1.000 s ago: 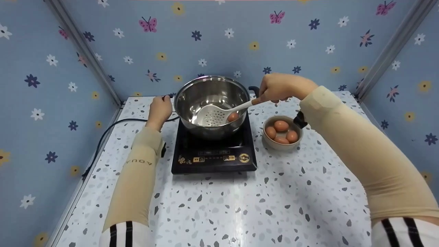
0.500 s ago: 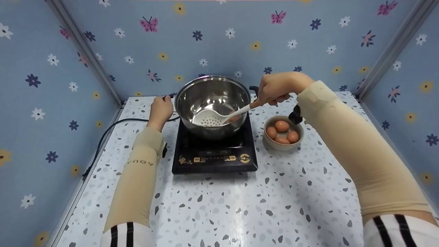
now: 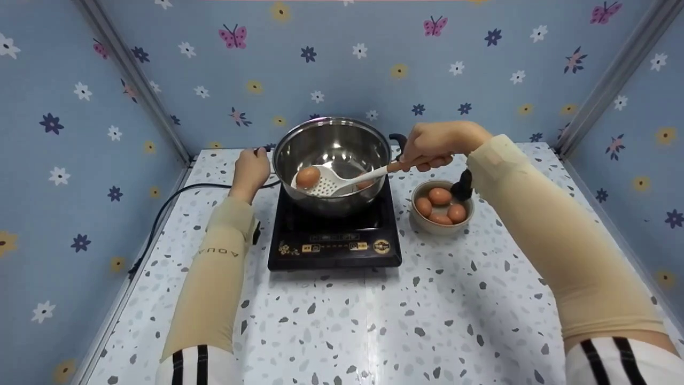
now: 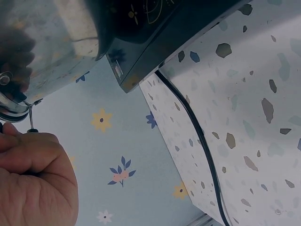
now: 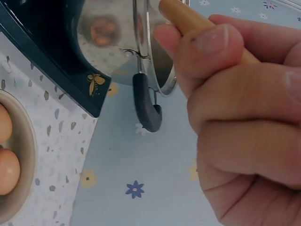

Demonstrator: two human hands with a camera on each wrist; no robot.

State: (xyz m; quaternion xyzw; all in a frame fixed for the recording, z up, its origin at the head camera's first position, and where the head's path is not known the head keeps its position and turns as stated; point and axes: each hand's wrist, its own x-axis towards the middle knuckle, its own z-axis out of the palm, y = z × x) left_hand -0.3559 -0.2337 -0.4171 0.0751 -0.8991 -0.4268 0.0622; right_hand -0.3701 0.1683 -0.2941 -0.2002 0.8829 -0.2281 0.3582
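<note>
A steel pot (image 3: pixel 331 204) stands on a black induction cooker (image 3: pixel 334 251). My left hand (image 3: pixel 251 170) grips its left handle, most of which the fingers hide; in the left wrist view the curled hand (image 4: pixel 40 176) is right beside the pot wall (image 4: pixel 51 42). My right hand (image 3: pixel 430 143) holds a white skimmer (image 3: pixel 327 187) by its wooden handle (image 5: pixel 186 15), fingers curled round it in the right wrist view. A brown egg (image 3: pixel 308 177) rests in the skimmer's perforated bowl, inside the pot. Behind the skimmer's neck, another brown egg (image 3: pixel 365 182) shows partly.
Right of the cooker, a beige bowl (image 3: pixel 438 229) holds several brown eggs (image 3: pixel 440 196), below my right wrist. The pot's black right handle (image 5: pixel 146 106) sticks out near my right hand. A black cord (image 3: pixel 176 193) runs left across the speckled table (image 3: pixel 331 321). Patterned walls enclose the back and sides.
The skimmer has dipped and come up with an egg lying in it at its left side; before, its bowl was bare. The left hand has stayed at the pot handle.
</note>
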